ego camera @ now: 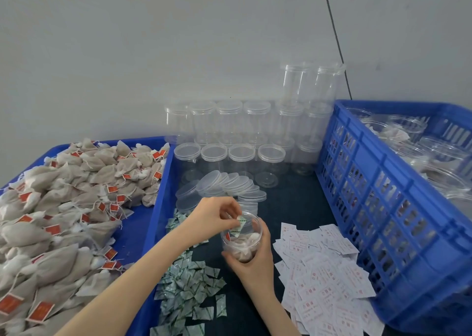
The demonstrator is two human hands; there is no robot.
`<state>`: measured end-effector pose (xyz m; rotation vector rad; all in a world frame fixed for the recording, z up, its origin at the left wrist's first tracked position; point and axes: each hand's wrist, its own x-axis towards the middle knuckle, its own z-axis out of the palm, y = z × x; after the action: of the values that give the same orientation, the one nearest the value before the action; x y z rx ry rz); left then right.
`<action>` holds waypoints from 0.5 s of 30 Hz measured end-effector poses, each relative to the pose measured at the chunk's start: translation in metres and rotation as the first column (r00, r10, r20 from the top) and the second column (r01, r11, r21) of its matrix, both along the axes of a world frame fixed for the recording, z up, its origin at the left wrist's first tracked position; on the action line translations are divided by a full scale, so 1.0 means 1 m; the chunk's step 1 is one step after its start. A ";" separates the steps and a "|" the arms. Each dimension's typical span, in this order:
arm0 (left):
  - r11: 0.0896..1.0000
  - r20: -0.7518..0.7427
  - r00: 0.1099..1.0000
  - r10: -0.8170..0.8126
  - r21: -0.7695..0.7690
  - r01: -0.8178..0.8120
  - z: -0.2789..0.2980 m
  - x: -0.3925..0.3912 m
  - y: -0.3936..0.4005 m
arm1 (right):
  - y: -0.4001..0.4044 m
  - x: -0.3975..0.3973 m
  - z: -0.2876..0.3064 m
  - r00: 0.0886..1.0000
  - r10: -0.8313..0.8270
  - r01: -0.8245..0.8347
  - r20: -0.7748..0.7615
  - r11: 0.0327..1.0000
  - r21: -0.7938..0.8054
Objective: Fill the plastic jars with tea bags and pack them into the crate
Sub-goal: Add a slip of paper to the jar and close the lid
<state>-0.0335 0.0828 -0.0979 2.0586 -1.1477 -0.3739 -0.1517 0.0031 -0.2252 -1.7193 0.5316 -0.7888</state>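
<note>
Your right hand (251,260) is wrapping around a clear plastic jar (241,238), fingers and thumb curling about its lower wall and holding it tilted over the dark table (293,202), with several tea bags already lying inside. Your left hand (213,219) is pinching a small green-and-white sachet (240,224) between thumb and fingertips right at the jar's open mouth. More of those sachets (191,292) are lying scattered just beside your left forearm, their green print too small to read. To the right of the jar, white paper slips (324,279) with red printing are spreading across the table; the characters are too blurred to read. A heap of tea bags (66,208) with red tags is filling the blue tray (158,208) on the left, the tag lettering illegible. Clear lids (224,182) are leaning in a row behind the jar, in front of empty jars (229,136) standing against the wall. The blue crate (383,208) on the right is holding jars packed with tea bags.
</note>
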 end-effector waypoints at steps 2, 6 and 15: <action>1.000 0.038 0.999 -0.013 0.020 0.013 0.000 0.000 -0.001 | 0.000 0.000 0.000 1.000 -0.006 0.006 -0.002 1.000 0.001; 0.994 0.111 0.991 -0.074 0.093 0.064 0.002 -0.002 -0.003 | 0.001 0.001 0.000 1.000 -0.012 0.012 -0.008 1.000 0.025; 0.944 0.442 0.876 -0.190 0.328 0.039 0.037 -0.021 -0.032 | 0.004 -0.003 0.013 0.998 -0.007 0.007 -0.057 1.000 -0.007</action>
<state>-0.0550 0.0508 -0.0608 2.4466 -1.5913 -0.1114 -0.1549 0.0069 -0.2120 -1.7517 0.5749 -0.7490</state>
